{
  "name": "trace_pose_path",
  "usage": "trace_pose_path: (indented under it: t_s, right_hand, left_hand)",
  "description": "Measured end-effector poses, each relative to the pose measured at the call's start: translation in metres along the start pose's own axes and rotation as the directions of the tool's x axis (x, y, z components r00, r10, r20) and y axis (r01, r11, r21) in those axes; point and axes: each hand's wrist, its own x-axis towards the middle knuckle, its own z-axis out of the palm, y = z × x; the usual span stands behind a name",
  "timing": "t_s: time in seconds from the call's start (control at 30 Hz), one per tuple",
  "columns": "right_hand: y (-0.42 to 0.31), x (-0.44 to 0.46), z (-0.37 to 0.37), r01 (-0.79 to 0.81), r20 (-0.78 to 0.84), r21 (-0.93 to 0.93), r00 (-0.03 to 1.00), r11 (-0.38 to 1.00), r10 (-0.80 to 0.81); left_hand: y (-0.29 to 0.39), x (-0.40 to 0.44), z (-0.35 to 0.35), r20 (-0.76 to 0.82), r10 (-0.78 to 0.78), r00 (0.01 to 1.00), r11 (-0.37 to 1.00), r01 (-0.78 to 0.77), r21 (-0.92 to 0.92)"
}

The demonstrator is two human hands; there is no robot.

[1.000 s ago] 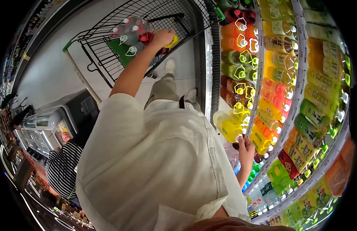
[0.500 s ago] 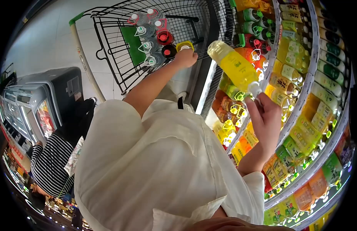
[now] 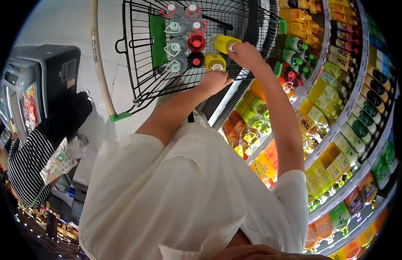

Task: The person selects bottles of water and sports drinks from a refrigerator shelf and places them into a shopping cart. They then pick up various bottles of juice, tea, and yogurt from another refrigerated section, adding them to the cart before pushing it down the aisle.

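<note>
Over the side of the shopping cart (image 3: pixel 142 80), my right hand (image 3: pixel 248 56) grips a yellow drink bottle (image 3: pixel 222 42) by its neck end, with the bottle tilted into the cart. My left hand (image 3: pixel 215 82) is closed at the white handle of a second yellow drink bottle (image 3: pixel 215 60), its fingers curled and partly hidden. Beside that bottle stand a dark cola bottle (image 3: pixel 196 60) and a red-labelled bottle (image 3: pixel 196 42). Several clear bottles (image 3: pixel 176 45) with white caps and loop handles fill the cart's near-left part.
Lit shelves (image 3: pixel 339 134) packed with colourful drink bottles curve along the right. A pale cart handle (image 3: pixel 99 65) runs at the left. A person in a striped top (image 3: pixel 30 167) stands by a grey freezer cabinet (image 3: pixel 53 73) on the left.
My right hand has carried the yellow bottle from beside the shelves into the cart. My left hand stays by the other yellow bottle. The view has shifted, showing more of the shelves.
</note>
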Motion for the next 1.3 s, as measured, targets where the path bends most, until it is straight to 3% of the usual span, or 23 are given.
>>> trace_pose_path:
  t_s: [0.17,0.43,0.53,0.6,0.73,0.87,0.9,0.93,1.0,1.07,1.13,1.17,1.2,1.23,1.27,1.3]
  right_hand:
    - [-0.014,0.043,0.050,-0.005,0.286,-0.112,0.957,0.994,0.037]
    - [-0.029,0.069,0.082,0.076,0.226,-0.111,0.973,0.991,-0.049]
    - [-0.023,0.066,0.075,0.087,0.197,-0.073,0.978,0.994,-0.072]
    - [-0.022,0.063,0.069,0.107,0.170,-0.037,0.980,0.994,-0.099]
    - [-0.026,0.057,0.068,0.069,0.217,-0.012,0.974,0.998,-0.065]
    - [-0.028,0.056,0.078,0.027,0.219,-0.019,0.975,0.999,-0.022]
    - [-0.032,0.053,0.078,0.015,0.214,-0.010,0.977,1.000,-0.013]
    - [-0.034,0.049,0.078,0.012,0.186,0.027,0.982,1.000,-0.016]
    - [-0.031,0.039,0.085,-0.017,0.146,0.076,0.989,0.997,0.006]
    - [-0.021,0.030,0.107,0.100,-0.094,0.078,0.991,0.992,-0.092]
    - [-0.023,-0.002,0.102,0.073,-0.196,0.178,0.980,0.981,-0.037]
    - [-0.020,-0.019,0.107,0.016,-0.400,0.246,0.912,0.969,0.086]
    - [-0.017,-0.036,0.113,-0.023,-0.574,0.319,0.791,0.947,0.213]
    - [-0.018,-0.056,0.115,-0.123,-0.512,0.393,0.794,0.911,0.328]
    - [-0.019,-0.073,0.124,-0.138,-0.509,0.411,0.785,0.901,0.352]
    - [-0.022,-0.088,0.138,-0.197,-0.542,0.402,0.736,0.894,0.406]
  left_hand:
    - [0.002,-0.002,-0.004,0.035,-0.051,0.998,0.999,0.050,0.014]
    - [-0.002,-0.001,0.008,0.024,-0.040,0.999,0.999,0.040,-0.007]
    - [-0.002,0.000,0.007,-0.059,0.013,0.998,0.998,-0.009,0.069]
    - [0.000,0.000,0.003,0.044,-0.033,0.998,0.999,0.031,0.042]
    - [0.003,-0.001,0.004,0.100,-0.008,0.995,0.999,0.003,0.044]
    - [-0.006,0.003,0.013,0.012,0.011,1.000,0.999,-0.012,0.046]
    - [-0.005,0.002,0.014,-0.101,0.040,0.994,0.999,-0.036,0.040]
    - [-0.004,0.001,0.015,-0.209,0.071,0.975,0.997,-0.066,0.034]
    - [-0.004,0.003,0.011,-0.208,0.110,0.972,0.994,-0.107,0.027]
    - [-0.007,0.004,0.000,-0.208,0.154,0.966,0.988,-0.152,0.024]
    - [-0.012,0.003,-0.019,0.073,0.011,0.997,0.985,0.002,-0.175]
    - [-0.015,0.002,-0.030,0.018,-0.033,0.999,0.983,0.036,-0.178]
    - [-0.020,0.004,-0.046,-0.135,-0.019,0.991,0.978,-0.010,-0.209]
    - [-0.026,0.007,-0.063,-0.285,-0.011,0.959,0.970,-0.059,-0.236]
    - [-0.034,0.019,-0.077,-0.319,-0.063,0.946,0.960,-0.031,-0.280]
    - [-0.044,0.036,-0.096,-0.264,-0.060,0.963,0.981,0.008,-0.196]
